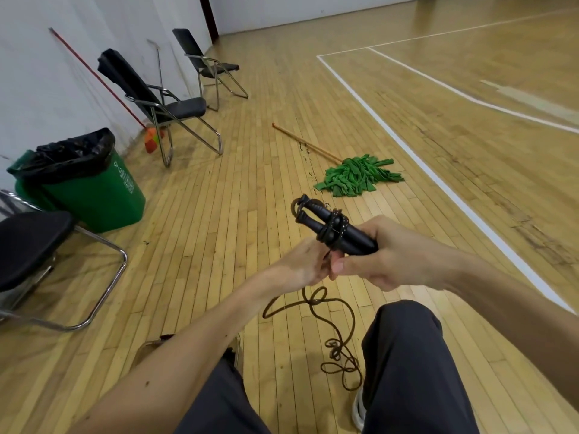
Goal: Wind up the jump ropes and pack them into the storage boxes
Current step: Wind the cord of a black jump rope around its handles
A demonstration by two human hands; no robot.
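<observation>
Two black jump rope handles (316,219) lie side by side in my right hand (385,255), which grips their near ends. A few turns of dark rope (333,228) wrap around the middle of the handles. My left hand (302,266) is just below the handles and pinches the rope where it leaves the wraps. The loose rest of the rope (332,324) hangs down between my knees and lies in loops on the wooden floor. No storage box is in view.
A green mop (357,177) with a wooden stick lies on the floor ahead. A green bin (94,186) with a black liner stands at the left. Folding chairs (163,104) line the wall, and one chair (34,242) is close at my left.
</observation>
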